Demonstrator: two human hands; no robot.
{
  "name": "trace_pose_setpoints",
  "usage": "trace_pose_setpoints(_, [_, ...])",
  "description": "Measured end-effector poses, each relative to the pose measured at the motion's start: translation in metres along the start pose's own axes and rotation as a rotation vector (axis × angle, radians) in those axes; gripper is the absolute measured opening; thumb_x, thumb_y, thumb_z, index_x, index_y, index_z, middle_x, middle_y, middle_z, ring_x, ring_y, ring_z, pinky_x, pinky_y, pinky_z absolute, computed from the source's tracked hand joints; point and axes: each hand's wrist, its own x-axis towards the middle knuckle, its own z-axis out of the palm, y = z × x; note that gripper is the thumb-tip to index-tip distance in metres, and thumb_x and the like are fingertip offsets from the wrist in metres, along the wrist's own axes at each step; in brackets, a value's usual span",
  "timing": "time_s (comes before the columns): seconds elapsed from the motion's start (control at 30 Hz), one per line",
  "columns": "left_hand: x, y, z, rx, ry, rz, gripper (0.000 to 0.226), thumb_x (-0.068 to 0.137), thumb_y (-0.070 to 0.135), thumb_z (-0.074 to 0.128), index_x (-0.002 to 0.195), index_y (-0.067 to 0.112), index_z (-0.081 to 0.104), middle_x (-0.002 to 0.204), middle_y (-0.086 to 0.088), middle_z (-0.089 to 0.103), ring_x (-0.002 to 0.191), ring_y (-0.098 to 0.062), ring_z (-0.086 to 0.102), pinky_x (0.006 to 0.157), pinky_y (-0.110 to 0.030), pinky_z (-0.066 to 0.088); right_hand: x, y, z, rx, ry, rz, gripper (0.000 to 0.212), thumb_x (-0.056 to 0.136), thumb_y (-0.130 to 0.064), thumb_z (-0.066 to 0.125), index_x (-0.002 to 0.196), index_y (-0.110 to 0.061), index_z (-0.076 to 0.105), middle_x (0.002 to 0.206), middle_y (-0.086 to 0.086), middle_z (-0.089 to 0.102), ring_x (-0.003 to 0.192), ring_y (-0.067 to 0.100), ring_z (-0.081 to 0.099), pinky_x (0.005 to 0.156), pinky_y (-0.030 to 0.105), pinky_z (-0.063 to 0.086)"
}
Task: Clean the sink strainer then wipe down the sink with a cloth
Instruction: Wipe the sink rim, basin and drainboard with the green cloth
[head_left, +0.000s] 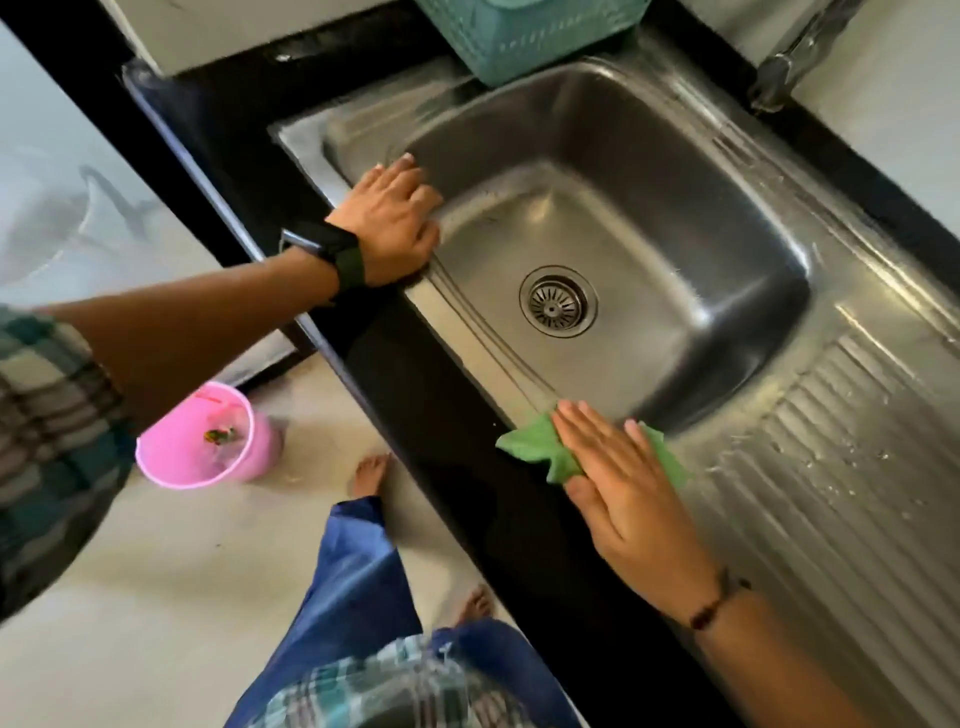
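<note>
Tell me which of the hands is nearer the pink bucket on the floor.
Left. The left hand rests on the sink's left rim, above the pink bucket. The right hand lies flat on the green cloth at the front rim, farther to the bucket's right.

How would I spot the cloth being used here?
Find the steel sink set in the black counter. At the near rim, beside the ribbed drainboard, the right hand lies flat on it. The cloth is the only bright green thing there.
</note>
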Motion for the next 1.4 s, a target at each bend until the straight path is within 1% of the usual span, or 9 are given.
trace_pose_setpoints(0.1, [0.000, -0.002, 0.002, -0.014, 0.016, 0.026, 0.045, 0.093, 0.023, 0.040, 0.135, 0.009, 0.039, 0.148, -0.019, 0.030, 0.141, -0.033, 0.019, 0.115, -0.046, 0.012, 0.046, -0.008, 0.005, 0.083, -0.035, -0.018, 0.051, 0.092, -0.033, 0.023, 0.143, -0.024, 0.019, 0.151, -0.013, 0.017, 0.141, 0.001, 0.009, 0.118, 0.035, 0.005])
trace_pose_setpoints(0.23, [-0.001, 0.000, -0.002, 0.007, -0.008, 0.019, 0.045, 0.093, 0.021, 0.039, 0.136, 0.007, 0.037, 0.148, -0.018, 0.030, 0.141, -0.032, 0.021, 0.116, -0.045, 0.014, 0.135, -0.037, 0.015, 0.217, -0.065, 0.028, 0.045, 0.099, -0.018, 0.033, 0.143, -0.011, 0.027, 0.153, 0.007, 0.026, 0.143, 0.016, 0.020, 0.116, 0.030, 0.016])
trace_pose_setpoints(0.33, [-0.004, 0.000, -0.006, -0.013, -0.022, 0.022, 0.046, 0.094, 0.022, 0.037, 0.137, 0.006, 0.036, 0.148, -0.018, 0.029, 0.141, -0.031, 0.020, 0.116, -0.042, 0.013, 0.056, -0.007, 0.005, 0.073, -0.035, -0.068, 0.047, 0.097, -0.024, 0.033, 0.142, -0.015, 0.029, 0.152, 0.001, 0.029, 0.142, 0.013, 0.023, 0.117, 0.040, 0.017])
trace_pose_setpoints(0.47, [-0.003, 0.002, -0.005, -0.003, -0.002, 0.011, 0.046, 0.094, 0.024, 0.036, 0.137, 0.007, 0.035, 0.149, -0.016, 0.028, 0.142, -0.028, 0.018, 0.116, -0.041, 0.010, -0.063, 0.029, -0.014, -0.062, -0.050, -0.073, 0.051, 0.093, -0.033, 0.025, 0.142, -0.018, 0.025, 0.150, -0.005, 0.029, 0.141, 0.007, 0.018, 0.116, 0.035, 0.006])
trace_pose_setpoints(0.7, [0.000, -0.002, -0.002, -0.003, -0.003, 0.007, 0.046, 0.094, 0.021, 0.037, 0.137, 0.006, 0.035, 0.149, -0.017, 0.029, 0.141, -0.029, 0.020, 0.117, -0.041, 0.011, 0.122, -0.027, 0.006, 0.182, -0.110, -0.014, 0.046, 0.098, -0.019, 0.034, 0.143, -0.012, 0.027, 0.154, 0.004, 0.023, 0.141, 0.013, 0.023, 0.115, 0.033, 0.020])
trace_pose_setpoints(0.93, [0.001, -0.009, -0.001, -0.059, -0.022, -0.003, 0.052, 0.095, 0.026, 0.034, 0.141, 0.004, 0.026, 0.151, -0.017, 0.023, 0.142, -0.029, 0.018, 0.117, -0.040, 0.012, -0.068, 0.026, -0.017, -0.092, -0.061, -0.047, 0.052, 0.091, -0.028, 0.027, 0.142, -0.017, 0.026, 0.149, -0.005, 0.030, 0.140, 0.012, 0.025, 0.114, 0.037, 0.012])
trace_pose_setpoints(1.2, [-0.005, 0.004, -0.005, -0.003, -0.055, -0.015, 0.048, 0.095, 0.022, 0.033, 0.137, -0.001, 0.033, 0.147, -0.021, 0.031, 0.139, -0.033, 0.024, 0.116, -0.043, 0.012, 0.097, -0.023, 0.006, 0.131, -0.074, 0.037, 0.046, 0.098, -0.020, 0.034, 0.144, -0.019, 0.027, 0.154, -0.004, 0.023, 0.142, 0.007, 0.019, 0.118, 0.035, 0.011])
trace_pose_setpoints(1.33, [-0.045, 0.076, 0.004, 0.012, -0.023, 0.140, 0.054, 0.087, 0.030, 0.027, 0.121, -0.005, 0.051, 0.131, -0.029, 0.048, 0.127, -0.041, 0.040, 0.107, -0.057, 0.025, -0.021, 0.010, -0.010, -0.032, -0.046, -0.025, 0.048, 0.094, -0.026, 0.029, 0.141, -0.016, 0.027, 0.150, -0.002, 0.028, 0.141, 0.011, 0.021, 0.118, 0.038, 0.008])
trace_pose_setpoints(1.4, [-0.060, 0.133, 0.020, -0.032, -0.152, 0.150, 0.066, 0.085, 0.040, 0.016, 0.133, 0.002, 0.041, 0.144, -0.018, 0.039, 0.139, -0.030, 0.026, 0.113, -0.050, 0.015, -0.086, 0.026, -0.020, -0.062, -0.064, 0.021, 0.051, 0.091, -0.029, 0.026, 0.140, -0.018, 0.025, 0.148, -0.004, 0.030, 0.140, 0.012, 0.025, 0.117, 0.040, 0.008])
